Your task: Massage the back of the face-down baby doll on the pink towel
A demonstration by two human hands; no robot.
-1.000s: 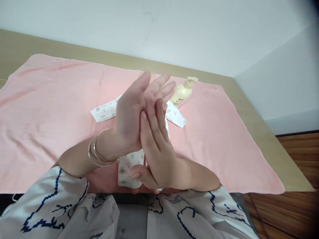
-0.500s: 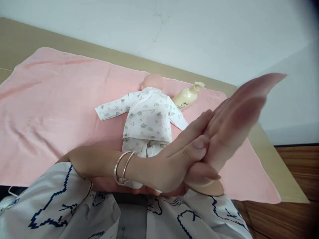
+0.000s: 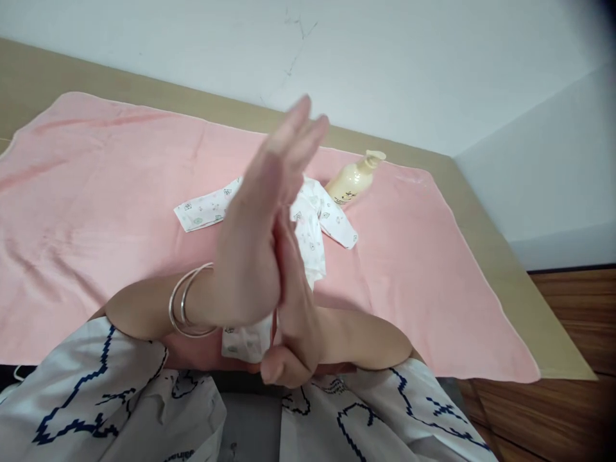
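Observation:
My left hand (image 3: 250, 244), with two silver bangles (image 3: 185, 301) on its wrist, is raised with its fingers stretched upward. Its palm presses against my right hand (image 3: 296, 321), whose thumb sticks out low toward me. Nothing shows between the palms, and motion blurs the fingertips. Behind them lies a baby doll (image 3: 310, 237) in a white printed top and trousers, arms spread. My hands cover its head and much of its body. A cream pump bottle (image 3: 353, 181) rests on its side by the doll's right-hand sleeve.
A pink blanket (image 3: 120, 173) with some creases covers most of the wooden table (image 3: 486, 224). A pale wall (image 3: 385, 70) rises behind the table's far edge. Brown wood flooring (image 3: 572, 321) shows at the right.
My joined hands have swung left and turned from pointing up and right to pointing upward. They now cover the doll's head. The view has shifted slightly.

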